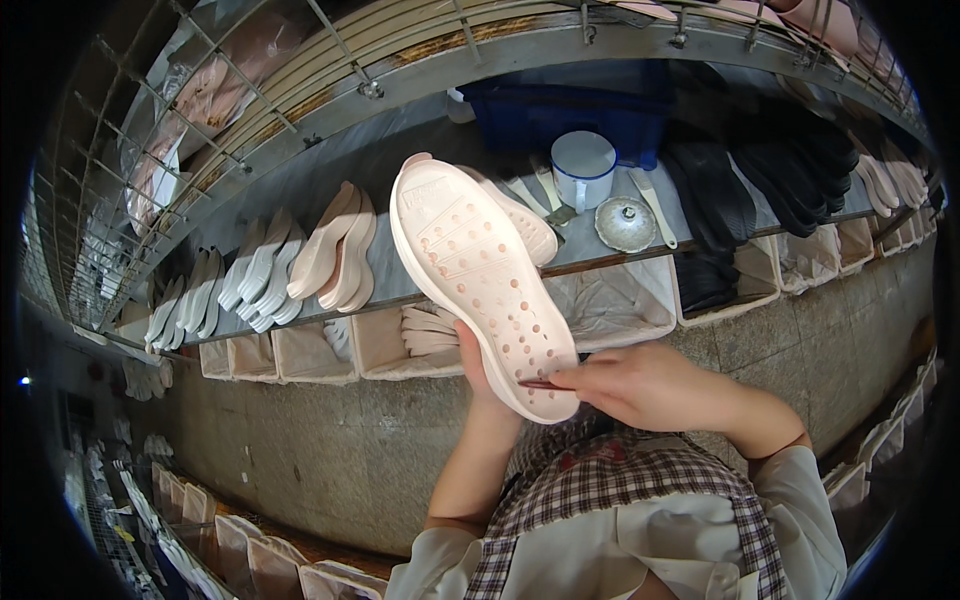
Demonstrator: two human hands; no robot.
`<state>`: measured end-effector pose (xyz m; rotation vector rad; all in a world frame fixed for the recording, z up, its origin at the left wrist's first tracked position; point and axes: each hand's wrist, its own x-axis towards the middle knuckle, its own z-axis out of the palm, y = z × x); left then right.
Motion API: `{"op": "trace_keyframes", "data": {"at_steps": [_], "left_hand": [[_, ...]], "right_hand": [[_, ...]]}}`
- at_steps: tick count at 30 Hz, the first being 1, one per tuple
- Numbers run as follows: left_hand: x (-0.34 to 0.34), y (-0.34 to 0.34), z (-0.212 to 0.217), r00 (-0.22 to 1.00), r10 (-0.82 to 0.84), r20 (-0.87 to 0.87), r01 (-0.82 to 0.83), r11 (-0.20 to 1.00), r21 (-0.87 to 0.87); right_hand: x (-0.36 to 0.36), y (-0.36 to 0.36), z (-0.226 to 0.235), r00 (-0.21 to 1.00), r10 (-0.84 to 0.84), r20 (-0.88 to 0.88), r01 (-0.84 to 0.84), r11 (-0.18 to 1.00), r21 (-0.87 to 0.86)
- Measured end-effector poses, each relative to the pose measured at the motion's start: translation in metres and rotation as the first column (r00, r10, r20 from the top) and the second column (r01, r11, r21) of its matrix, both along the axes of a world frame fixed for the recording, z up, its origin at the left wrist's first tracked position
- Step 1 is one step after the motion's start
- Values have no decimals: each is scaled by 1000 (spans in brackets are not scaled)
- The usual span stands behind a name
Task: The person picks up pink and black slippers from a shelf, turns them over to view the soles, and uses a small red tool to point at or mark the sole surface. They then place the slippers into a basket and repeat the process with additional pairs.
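Observation:
A pale pink shoe sole (478, 265) is tilted in front of me, its inner face with rows of small round holes turned up. My left hand (472, 368) grips its near left edge, with the fingers mostly hidden underneath. Pinched in my right hand (645, 385) is a thin dark red pointed tool (540, 384); its exact kind is not clear. The tool's tip meets the sole among the holes near its narrow near end. Another pale pink sole (528, 228) shows partly behind the held one, over the bench.
Pale soles (340, 245) and black soles (708, 190) line the grey bench. A blue-rimmed white mug (583, 165), a knobbed lid (625, 223) and a white-handled brush (653, 208) stand near a blue crate (570, 110). Lined baskets (620, 295) sit below; wire mesh (335, 40) runs above.

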<state>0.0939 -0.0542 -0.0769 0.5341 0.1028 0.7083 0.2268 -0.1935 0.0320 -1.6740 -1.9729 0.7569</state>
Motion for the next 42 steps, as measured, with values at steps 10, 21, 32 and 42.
{"op": "trace_keyframes", "data": {"at_steps": [10,21,32,42], "left_hand": [[0,26,-11,918,-78,390,130,986,-109],[18,126,-9,921,85,-380,-79,996,30],[78,158,-76,265,836,-480,-84,516,852],[60,129,-93,565,599,-568,-176,759,626]], "right_hand": [[52,-36,-25,765,-221,-605,403,897,181],[22,-73,-182,981,-191,33,188,890,-415],[-4,-59,-242,937,41,346,224,690,-688],[7,-33,-183,858,-493,142,494,869,31]]}}
